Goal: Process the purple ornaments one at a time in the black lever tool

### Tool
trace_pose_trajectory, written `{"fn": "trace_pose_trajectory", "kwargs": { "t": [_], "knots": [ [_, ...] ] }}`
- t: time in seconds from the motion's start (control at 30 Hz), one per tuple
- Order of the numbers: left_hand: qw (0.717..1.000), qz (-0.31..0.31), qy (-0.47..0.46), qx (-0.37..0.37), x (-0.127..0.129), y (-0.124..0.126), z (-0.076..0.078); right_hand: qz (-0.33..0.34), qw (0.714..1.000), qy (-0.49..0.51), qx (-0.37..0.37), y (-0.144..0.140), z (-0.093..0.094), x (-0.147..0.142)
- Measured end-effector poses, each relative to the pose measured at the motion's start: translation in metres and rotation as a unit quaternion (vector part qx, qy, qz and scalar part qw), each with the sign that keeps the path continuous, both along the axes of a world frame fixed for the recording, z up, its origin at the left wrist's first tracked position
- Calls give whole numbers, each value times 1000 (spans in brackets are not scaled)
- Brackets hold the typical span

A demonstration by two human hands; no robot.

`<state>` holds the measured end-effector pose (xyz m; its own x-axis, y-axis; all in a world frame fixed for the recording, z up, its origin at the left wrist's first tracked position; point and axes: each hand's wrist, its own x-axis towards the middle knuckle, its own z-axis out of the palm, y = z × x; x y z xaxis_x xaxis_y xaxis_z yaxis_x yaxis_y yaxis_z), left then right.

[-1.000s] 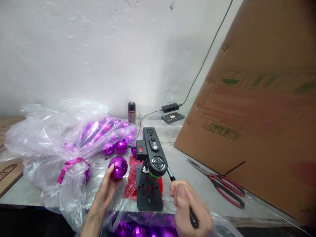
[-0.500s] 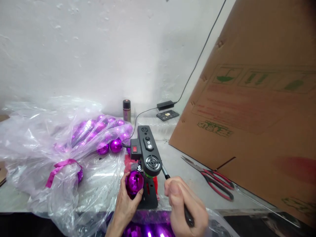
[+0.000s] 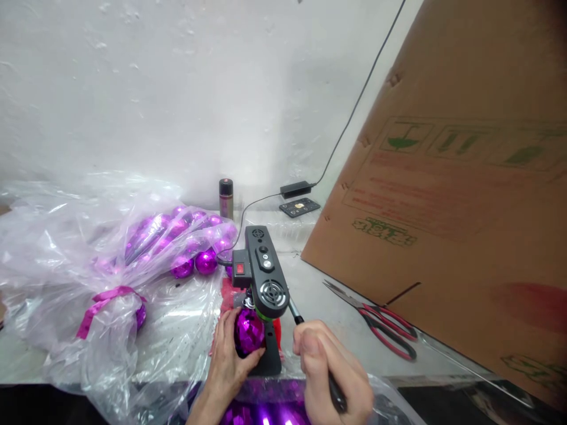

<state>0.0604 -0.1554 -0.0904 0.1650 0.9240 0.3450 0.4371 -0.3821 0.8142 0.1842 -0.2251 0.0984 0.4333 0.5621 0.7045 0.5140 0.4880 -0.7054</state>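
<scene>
My left hand (image 3: pixel 228 366) grips a purple faceted ball (image 3: pixel 248 332) and holds it on the base of a small black press machine (image 3: pixel 264 277), right under its head. My right hand (image 3: pixel 330 372) is closed around the machine's black lever handle (image 3: pixel 296 316), which slants from the head down to the lower right. The machine has a red switch on its left side and stands near the table's front edge.
A clear plastic bag (image 3: pixel 88 236) of purple balls (image 3: pixel 195 262) lies at the left. Red-handled scissors (image 3: pixel 381 324) lie to the right, below a leaning cardboard sheet (image 3: pixel 443 177). A small can (image 3: pixel 225 198), a power adapter (image 3: pixel 295 189) and a remote (image 3: pixel 300 206) sit by the wall.
My left hand carried the purple ball from the left of the machine onto its base under the head. My right hand stayed on the lever handle.
</scene>
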Motion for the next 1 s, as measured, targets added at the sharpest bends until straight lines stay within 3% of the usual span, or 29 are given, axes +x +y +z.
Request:
{"fn": "trace_pose_trajectory", "kwargs": {
  "t": [0.27,0.47,0.57,0.73,0.83,1.0],
  "knots": [
    [999,6,36,27,5,0,-2,8,1000,12,-5,1,1,1],
    [997,-33,-34,-60,-3,-6,12,0,1000,18,-3,1,1,-2],
    [989,-17,-78,-122,-4,-9,17,-3,1000,3,-2,1,0,4],
    [942,22,-212,-258,-16,0,23,39,997,-64,-3,0,1,13],
    [926,19,-260,-272,-26,5,25,13,999,-30,-14,-1,1,10],
    [943,-29,-204,-260,-28,3,25,23,999,-45,-6,-1,0,11]
  ]
}}
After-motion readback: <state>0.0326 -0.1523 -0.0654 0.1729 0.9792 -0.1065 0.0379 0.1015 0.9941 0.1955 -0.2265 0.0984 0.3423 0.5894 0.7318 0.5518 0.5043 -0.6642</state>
